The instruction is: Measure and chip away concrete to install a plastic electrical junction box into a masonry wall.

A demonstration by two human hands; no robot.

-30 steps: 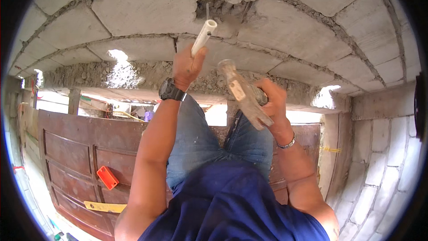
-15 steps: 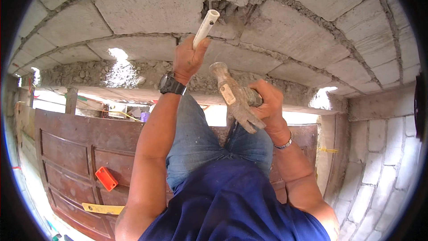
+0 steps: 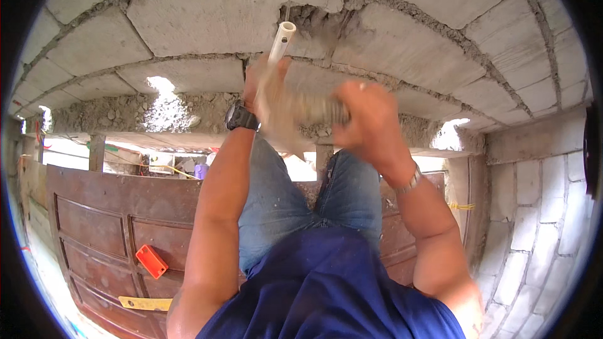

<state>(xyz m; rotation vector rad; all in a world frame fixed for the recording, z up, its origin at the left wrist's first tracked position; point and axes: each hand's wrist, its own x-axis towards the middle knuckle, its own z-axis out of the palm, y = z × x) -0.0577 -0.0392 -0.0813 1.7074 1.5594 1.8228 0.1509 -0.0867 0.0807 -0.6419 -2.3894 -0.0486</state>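
My left hand [image 3: 256,81], with a black watch at the wrist, is closed round a white plastic pipe [image 3: 282,40] in front of the block wall. The pipe's open upper end, with a small dark hole in its side, points up toward a broken-out cavity [image 3: 317,23] in the wall. In my right hand [image 3: 372,122] is the handle of a hammer [image 3: 282,110]. Its head is smeared by motion and crosses in front of my left hand and the pipe's lower part. Whether the hammer touches the pipe I cannot tell.
A brown panelled door [image 3: 88,213] lies below me, with an orange plastic box [image 3: 151,261] and a yellow flat bar [image 3: 146,303] on it. A rough concrete ledge [image 3: 217,113] with rubble runs along the wall's foot. At the right rises another block wall [image 3: 531,232].
My right hand has swung the hammer up and left, from beside the pipe to across my left hand. The pipe has shifted slightly left and down in the picture.
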